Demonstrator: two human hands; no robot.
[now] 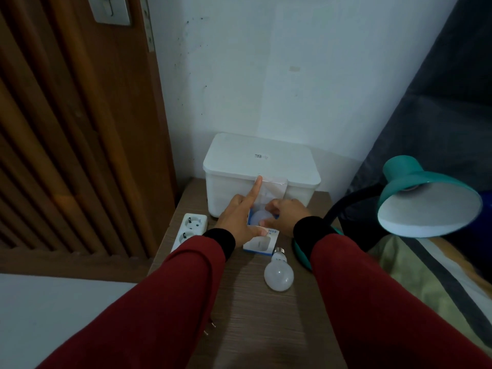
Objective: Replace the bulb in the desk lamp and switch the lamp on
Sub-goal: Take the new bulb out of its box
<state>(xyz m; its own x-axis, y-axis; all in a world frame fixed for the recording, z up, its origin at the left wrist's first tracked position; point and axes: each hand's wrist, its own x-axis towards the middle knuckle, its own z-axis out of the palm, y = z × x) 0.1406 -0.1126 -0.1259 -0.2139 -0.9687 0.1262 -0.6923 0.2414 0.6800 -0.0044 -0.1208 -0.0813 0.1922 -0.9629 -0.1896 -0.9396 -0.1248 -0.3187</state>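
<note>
Pulling a new bulb (pixel 258 218) from its box (pixel 262 235), both hands pinch the carton, left hand (pixel 238 221) nearer the flap, right hand (pixel 288 215) beside the lamp (pixel 426 201), box lengthwise away from the person.

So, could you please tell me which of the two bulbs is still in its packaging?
The bulb in the box, between both hands near the white container. The other bulb lies bare on the table, nearer the camera.

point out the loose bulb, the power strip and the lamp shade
loose bulb (pixel 278 276), head view, on its frosted globe
power strip (pixel 189 230), head view, between its two sockets
lamp shade (pixel 410 182), head view, on its teal outer shell
</note>
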